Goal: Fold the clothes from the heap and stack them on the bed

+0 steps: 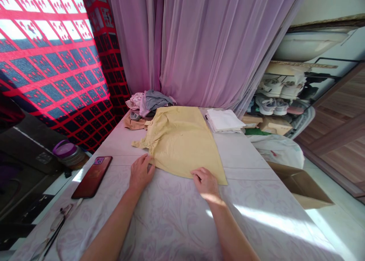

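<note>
A long table under a lilac floral cloth stands before a sheer lilac curtain, a pale yellow shirt lying flat on it.

The shirt lies mid-table in soft, matte, lightly creased fabric, with round buttons and a narrow tapering hem. The left hand rests relaxed and open, its fingertips on the shirt's lower edge; the right hand lies flat and unclenched on the hem near its pointed corner. Beyond the shirt sit a heap of crumpled clothes and a stack of folded white fabric. A smartphone in a glossy red case lies left of the left hand, near thin-framed glasses.
</note>
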The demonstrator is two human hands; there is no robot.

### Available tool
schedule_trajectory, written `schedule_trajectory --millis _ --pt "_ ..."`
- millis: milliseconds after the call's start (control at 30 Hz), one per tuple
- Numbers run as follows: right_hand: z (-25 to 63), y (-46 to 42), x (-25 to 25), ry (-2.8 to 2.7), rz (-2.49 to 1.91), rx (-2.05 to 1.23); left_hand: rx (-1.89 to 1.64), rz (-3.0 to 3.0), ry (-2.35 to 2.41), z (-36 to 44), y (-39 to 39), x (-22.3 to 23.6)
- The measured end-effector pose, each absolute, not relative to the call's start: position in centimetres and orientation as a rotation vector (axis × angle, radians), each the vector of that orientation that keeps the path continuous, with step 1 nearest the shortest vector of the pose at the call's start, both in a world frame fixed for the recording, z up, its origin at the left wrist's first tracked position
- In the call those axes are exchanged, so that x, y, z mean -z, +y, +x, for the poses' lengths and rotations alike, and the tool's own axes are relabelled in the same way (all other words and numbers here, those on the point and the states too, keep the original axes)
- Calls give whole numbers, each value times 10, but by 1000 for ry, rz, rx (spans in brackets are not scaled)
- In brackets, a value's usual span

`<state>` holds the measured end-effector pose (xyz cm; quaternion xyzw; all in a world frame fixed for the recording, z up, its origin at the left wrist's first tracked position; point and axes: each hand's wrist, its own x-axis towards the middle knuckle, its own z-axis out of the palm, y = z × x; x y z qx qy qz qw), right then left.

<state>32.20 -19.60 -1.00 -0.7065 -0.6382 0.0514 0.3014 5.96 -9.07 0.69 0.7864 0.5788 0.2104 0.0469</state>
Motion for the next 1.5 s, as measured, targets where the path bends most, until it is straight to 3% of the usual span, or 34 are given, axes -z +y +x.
schedule_trajectory --millis 267,1500 --pt "320 -196 10 -1720 -1851 -125 -380 2783 1184 64 -95 -3" --pt "350 -202 17 -1838 -1809 -109 -382 2705 1331 80 -59 -6"
